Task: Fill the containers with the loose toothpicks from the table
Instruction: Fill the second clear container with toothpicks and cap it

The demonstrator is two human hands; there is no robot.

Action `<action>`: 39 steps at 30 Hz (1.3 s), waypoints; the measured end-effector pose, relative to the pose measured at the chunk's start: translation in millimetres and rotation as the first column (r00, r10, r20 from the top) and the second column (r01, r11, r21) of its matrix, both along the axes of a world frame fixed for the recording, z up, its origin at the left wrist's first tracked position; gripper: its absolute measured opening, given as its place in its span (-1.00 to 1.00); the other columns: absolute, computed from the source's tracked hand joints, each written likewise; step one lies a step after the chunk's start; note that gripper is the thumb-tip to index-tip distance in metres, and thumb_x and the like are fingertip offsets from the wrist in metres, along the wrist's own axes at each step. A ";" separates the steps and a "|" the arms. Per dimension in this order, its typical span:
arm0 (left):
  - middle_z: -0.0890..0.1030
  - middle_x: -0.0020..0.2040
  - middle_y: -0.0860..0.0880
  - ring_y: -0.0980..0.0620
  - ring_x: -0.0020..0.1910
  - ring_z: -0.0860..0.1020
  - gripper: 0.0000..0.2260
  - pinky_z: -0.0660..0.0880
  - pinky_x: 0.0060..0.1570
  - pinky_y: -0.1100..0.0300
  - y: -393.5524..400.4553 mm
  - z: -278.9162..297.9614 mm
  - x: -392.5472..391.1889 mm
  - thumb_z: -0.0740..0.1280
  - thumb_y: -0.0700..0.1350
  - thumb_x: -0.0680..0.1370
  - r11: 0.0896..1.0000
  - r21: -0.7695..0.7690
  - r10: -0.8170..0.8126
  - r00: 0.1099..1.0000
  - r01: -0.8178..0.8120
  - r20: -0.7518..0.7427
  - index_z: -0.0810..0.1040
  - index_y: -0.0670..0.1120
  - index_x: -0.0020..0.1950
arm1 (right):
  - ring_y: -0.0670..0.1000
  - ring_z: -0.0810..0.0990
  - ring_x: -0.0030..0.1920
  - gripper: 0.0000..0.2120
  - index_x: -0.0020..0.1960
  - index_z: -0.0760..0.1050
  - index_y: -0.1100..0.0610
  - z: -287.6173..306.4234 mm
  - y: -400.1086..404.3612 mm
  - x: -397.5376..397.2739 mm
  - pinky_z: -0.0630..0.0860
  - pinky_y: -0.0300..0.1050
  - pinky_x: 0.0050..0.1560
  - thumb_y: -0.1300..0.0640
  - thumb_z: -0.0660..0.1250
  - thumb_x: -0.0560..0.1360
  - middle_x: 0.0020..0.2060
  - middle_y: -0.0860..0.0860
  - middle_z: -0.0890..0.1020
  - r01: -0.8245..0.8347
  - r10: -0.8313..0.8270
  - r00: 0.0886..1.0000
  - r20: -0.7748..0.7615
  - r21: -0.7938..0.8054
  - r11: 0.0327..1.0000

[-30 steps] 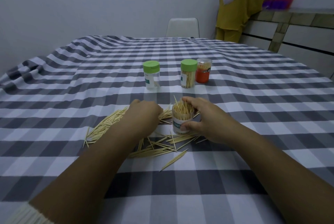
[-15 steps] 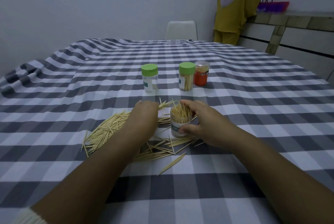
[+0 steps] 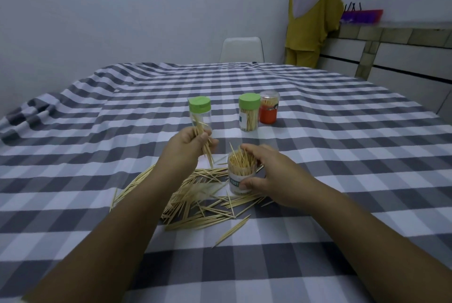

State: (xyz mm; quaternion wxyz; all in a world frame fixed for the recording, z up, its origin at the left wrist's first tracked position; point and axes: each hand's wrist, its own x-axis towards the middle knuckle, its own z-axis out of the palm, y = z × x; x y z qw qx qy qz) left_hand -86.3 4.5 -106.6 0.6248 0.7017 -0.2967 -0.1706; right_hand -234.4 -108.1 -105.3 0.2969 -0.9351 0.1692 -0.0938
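Left hand (image 3: 187, 146) lifted off the checked tablecloth (image 3: 342, 155), fingers curled round a toothpick bundle (image 3: 205, 146). Right hand (image 3: 263, 173) grips the open container (image 3: 241, 175), crammed full. Loose toothpicks (image 3: 203, 207) piled at 6 o'clock of both hands. Bare cloth at 3 and 9 o'clock. At 12: 2 green-lidded jars (image 3: 249, 115) and an orange jar (image 3: 268, 110).
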 end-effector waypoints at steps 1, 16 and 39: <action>0.67 -0.14 0.00 0.07 -0.04 0.64 -0.86 0.43 0.27 -0.02 -0.8 -0.1 -0.1 0.18 -0.17 0.63 0.999 -0.045 0.004 1.000 -0.004 0.001 0.52 -0.04 0.00 | -0.09 0.35 0.30 -0.28 0.50 0.10 -0.06 -0.1 0.0 0.1 0.36 -0.23 0.21 0.04 0.40 0.46 0.36 -0.09 0.32 0.001 -0.001 1.000 0.000 -0.001 1.000; 0.69 -0.20 0.01 0.03 -0.03 0.66 -0.87 0.52 0.10 0.17 -7.4 11.2 -24.0 0.17 -0.19 0.62 0.924 -0.379 -0.085 0.992 0.045 -0.090 0.50 -0.09 0.06 | -0.09 0.36 0.29 -0.27 0.49 0.11 -0.05 -2.0 -0.3 1.9 0.36 -0.19 0.25 0.01 0.41 0.44 0.35 -0.09 0.33 0.009 -0.009 1.000 0.011 -0.015 1.000; 0.53 0.08 0.13 0.17 0.08 0.49 -0.88 0.43 -0.04 0.27 -4.9 3.6 -26.4 0.38 -0.01 0.50 0.974 0.200 -0.155 0.951 0.103 0.268 0.62 0.08 0.02 | -0.09 0.38 0.23 -0.33 0.45 0.18 -0.10 -4.3 -2.0 1.6 0.40 -0.19 0.17 0.06 0.41 0.44 0.25 -0.10 0.38 -0.021 0.021 0.998 0.066 0.009 1.000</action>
